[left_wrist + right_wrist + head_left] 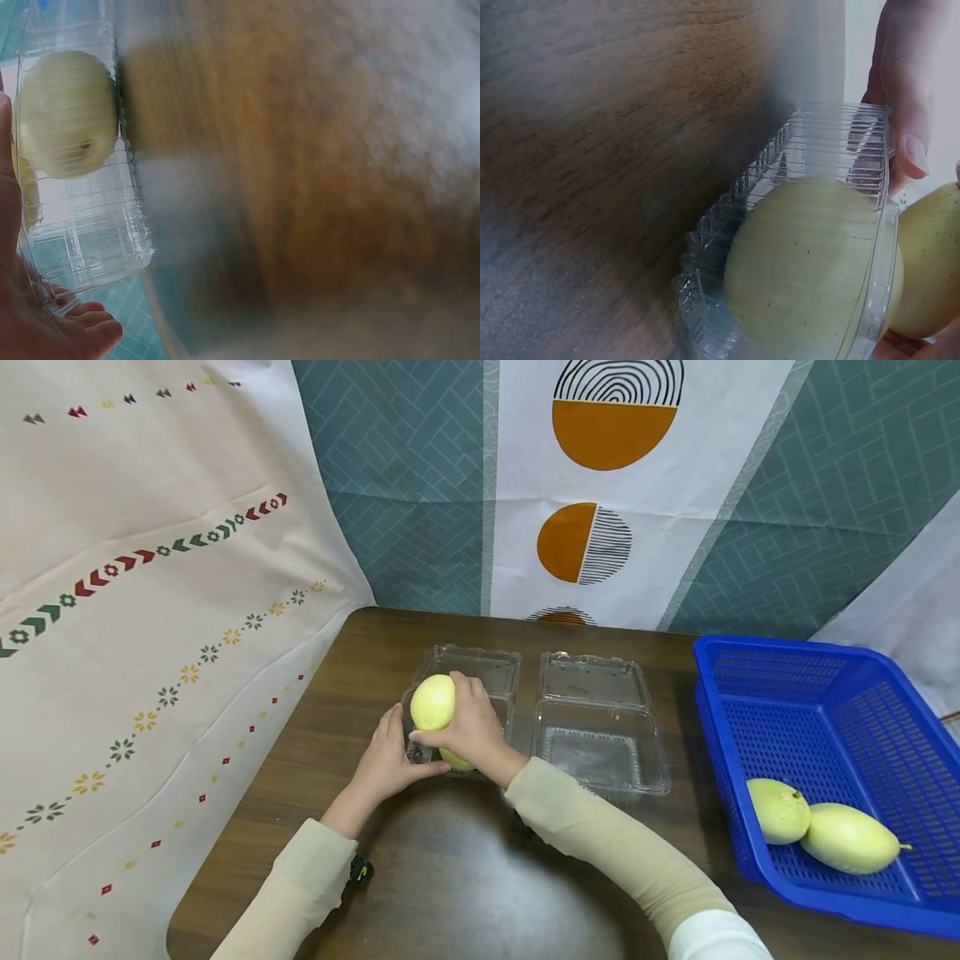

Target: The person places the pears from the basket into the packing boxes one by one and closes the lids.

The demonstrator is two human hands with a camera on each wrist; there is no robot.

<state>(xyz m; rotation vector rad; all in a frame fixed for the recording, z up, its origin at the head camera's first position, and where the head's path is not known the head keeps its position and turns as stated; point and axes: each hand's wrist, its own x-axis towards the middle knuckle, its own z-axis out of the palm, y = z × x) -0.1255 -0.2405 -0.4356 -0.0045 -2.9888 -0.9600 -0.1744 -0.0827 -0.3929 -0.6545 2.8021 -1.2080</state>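
Observation:
My right hand [476, 727] grips a pale yellow melon [432, 702] above the left clear plastic container [492, 670], its thumb and fingers on opposite sides of the fruit. A second yellow melon [456, 761] lies inside that container, partly hidden under the right hand. Through the clear wall it shows large in the right wrist view, with the held melon [934, 262] beside it past the rim. My left hand [390, 756] rests at the container's near left corner, fingers extended along the left side and thumb along the front. The container's lid is folded back.
Right of it stands another clear container [600, 747] with its lid laid back. A blue plastic basket [720, 752] at the right holds two more melons [851, 839]. Patterned cloth hangs behind and left of the brown wooden table [465, 860].

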